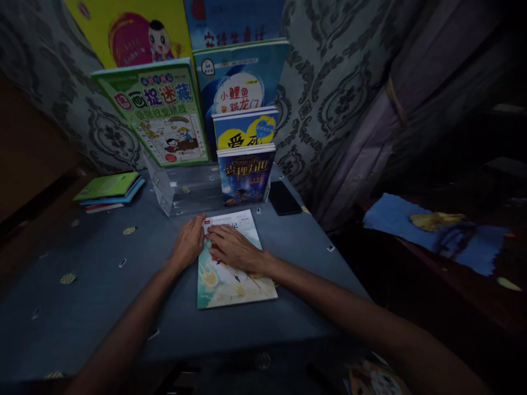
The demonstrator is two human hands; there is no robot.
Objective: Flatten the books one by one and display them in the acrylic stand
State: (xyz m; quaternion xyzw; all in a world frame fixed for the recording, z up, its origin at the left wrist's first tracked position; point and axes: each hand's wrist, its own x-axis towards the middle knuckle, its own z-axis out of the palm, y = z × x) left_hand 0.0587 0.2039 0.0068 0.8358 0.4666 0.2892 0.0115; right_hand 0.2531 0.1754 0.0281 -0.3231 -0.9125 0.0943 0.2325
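A thin paperback book (239, 291) with a pale cover and a teal spine side lies flat on the cloth-covered table. My right hand (234, 247) rests palm down on its cover, fingers stretched out towards the upper left and slightly apart. At the book's upper left edge lies my left hand (190, 240), its fingers extended along that side and touching it. Part of the cover's title and picture is hidden beneath my right hand.
Behind the book, a clear acrylic stand (164, 186) holds several upright children's books, including a dark blue one (246, 175) and a green one (171, 118). A black phone (284, 198) lies right of it. Left sits a small book stack (109, 186). The table's right edge (343, 258) is close.
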